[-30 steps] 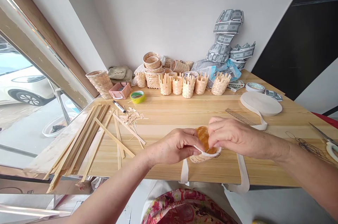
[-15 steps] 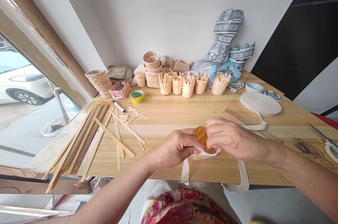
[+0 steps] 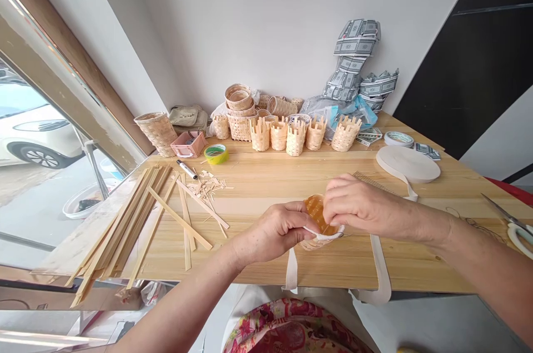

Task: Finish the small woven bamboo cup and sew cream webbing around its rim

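Pale wooden workbench [image 3: 270, 181] | woven bamboo basket [image 3: 312, 244] gripped by left hand [image 3: 275, 232] | translucent amber piece [image 3: 315, 213] pinched by right hand [image 3: 362, 203] (kind unclear)

Far side: white wall [image 3: 258, 25]
Left: window [image 3: 37, 114] in brown wooden frame [image 3: 70, 70], white car [image 3: 35, 139] parked outside
Right: black panel [image 3: 462, 64]
Middle: light wooden bench [image 3: 291, 175]
Light: bright daylight

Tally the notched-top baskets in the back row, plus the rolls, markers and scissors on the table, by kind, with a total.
Notched-top baskets: 5
Rolls: 3
Markers: 1
Scissors: 1
Total: 10
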The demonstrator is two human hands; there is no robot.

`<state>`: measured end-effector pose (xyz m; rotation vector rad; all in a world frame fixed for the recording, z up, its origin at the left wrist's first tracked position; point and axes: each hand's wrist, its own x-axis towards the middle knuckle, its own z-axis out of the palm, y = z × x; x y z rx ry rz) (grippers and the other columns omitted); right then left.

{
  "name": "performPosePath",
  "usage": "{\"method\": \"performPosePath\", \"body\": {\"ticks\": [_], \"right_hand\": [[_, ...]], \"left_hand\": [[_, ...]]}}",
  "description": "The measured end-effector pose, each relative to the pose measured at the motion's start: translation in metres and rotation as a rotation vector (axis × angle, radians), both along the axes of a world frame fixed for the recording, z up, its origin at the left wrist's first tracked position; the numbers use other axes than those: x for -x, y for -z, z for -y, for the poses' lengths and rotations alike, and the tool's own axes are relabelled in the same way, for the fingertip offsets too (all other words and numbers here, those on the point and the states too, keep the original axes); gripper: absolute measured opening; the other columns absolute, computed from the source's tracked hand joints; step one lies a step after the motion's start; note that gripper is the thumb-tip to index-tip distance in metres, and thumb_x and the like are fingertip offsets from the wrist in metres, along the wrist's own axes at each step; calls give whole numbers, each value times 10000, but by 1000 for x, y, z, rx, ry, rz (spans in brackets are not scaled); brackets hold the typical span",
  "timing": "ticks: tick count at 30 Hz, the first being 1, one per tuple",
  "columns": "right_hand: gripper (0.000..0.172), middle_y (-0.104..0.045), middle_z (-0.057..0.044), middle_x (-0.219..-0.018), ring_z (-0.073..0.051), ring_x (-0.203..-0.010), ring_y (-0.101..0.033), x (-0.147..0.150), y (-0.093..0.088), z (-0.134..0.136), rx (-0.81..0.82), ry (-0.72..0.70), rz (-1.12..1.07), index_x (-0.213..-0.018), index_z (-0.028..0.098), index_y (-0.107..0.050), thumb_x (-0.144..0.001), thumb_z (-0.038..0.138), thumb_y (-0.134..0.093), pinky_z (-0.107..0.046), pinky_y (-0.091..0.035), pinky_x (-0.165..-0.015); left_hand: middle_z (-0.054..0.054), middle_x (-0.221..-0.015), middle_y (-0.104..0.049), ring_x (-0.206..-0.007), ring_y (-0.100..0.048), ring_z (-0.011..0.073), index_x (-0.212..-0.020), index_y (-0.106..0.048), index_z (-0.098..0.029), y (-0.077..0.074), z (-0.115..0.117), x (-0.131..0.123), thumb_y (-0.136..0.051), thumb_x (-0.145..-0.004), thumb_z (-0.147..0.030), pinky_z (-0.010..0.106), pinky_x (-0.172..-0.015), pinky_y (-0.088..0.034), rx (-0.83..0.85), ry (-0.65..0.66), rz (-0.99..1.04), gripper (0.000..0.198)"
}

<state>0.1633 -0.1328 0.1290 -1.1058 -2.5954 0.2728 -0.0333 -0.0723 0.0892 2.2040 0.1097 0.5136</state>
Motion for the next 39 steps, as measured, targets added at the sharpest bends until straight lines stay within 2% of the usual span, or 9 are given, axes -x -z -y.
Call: {"method": "performPosePath", "body": {"ticks": [10,13,16,18,24,28,32,34,39], "right_hand": [[271,-522,27,-591,-114,-666,-434,9,3,-4,40,-86,-9,-625,178,-529,-863,128,-410,-283,-331,-725],[145,-575,8,-742,-131,-764,-471,3,-6,-3,-37,8,-7,-747,195,-585,-837,151,-480,-294,-341,-756],[114,-568,-25,-855,-143,-803,-470,1,-9,6,-228,177,-37,-825,192,-601,-837,166,-491,-288,-362,-726],[179,-557,-33,-800,-137,-742,-458,7,-2,14,-326,219,-34,-794,177,-601,-866,165,-436,-274,-370,-666],[275,-531,-35,-704,-145,-664,-433,27,34,19,-509,145,169,-781,156,-600,-857,73,-350,-306,-370,-625],[256,-525,-30,-689,-149,-666,-428,31,37,16,-613,109,179,-732,164,-584,-830,58,-373,-324,-366,-635],[240,-512,-15,-658,-141,-633,-402,54,29,28,-581,-76,63,-640,166,-535,-816,84,-393,-328,-338,-601],[236,-503,-9,-648,-135,-613,-394,67,28,35,-555,-107,1,-631,165,-524,-807,86,-388,-308,-315,-556],[239,-437,15,-577,-92,-499,-346,73,35,42,-339,158,-114,-684,156,-493,-776,17,-323,-236,-286,-456]], "left_hand": [[59,-766,-573,-751,-551,139,-850,-645,-138,7,0,-3,-452,-852,-218,220,-689,-439,-21,-53,14,209],[72,-809,-586,-798,-551,154,-876,-636,-138,9,-3,-3,-436,-860,-221,242,-719,-436,-70,-79,10,218],[85,-858,-590,-832,-554,166,-888,-626,-141,8,-6,-1,-433,-861,-224,256,-728,-435,-108,-150,43,211],[80,-846,-590,-811,-558,163,-879,-622,-146,7,-8,0,-437,-859,-232,252,-709,-436,-120,-204,67,205],[51,-774,-562,-763,-547,147,-822,-626,-153,6,-9,-1,-440,-857,-231,225,-661,-422,-134,-272,47,204],[45,-754,-556,-743,-545,141,-785,-624,-152,6,-7,-3,-444,-854,-220,216,-638,-415,-128,-285,33,205],[51,-766,-564,-727,-546,144,-795,-628,-145,11,-5,-5,-455,-845,-187,227,-632,-415,-139,-317,29,185],[56,-780,-570,-726,-545,147,-812,-629,-144,14,-4,-6,-459,-842,-185,239,-642,-423,-139,-342,50,178],[71,-852,-589,-792,-562,159,-902,-628,-156,17,-3,-6,-454,-842,-174,251,-681,-449,-126,-369,123,184]]}}
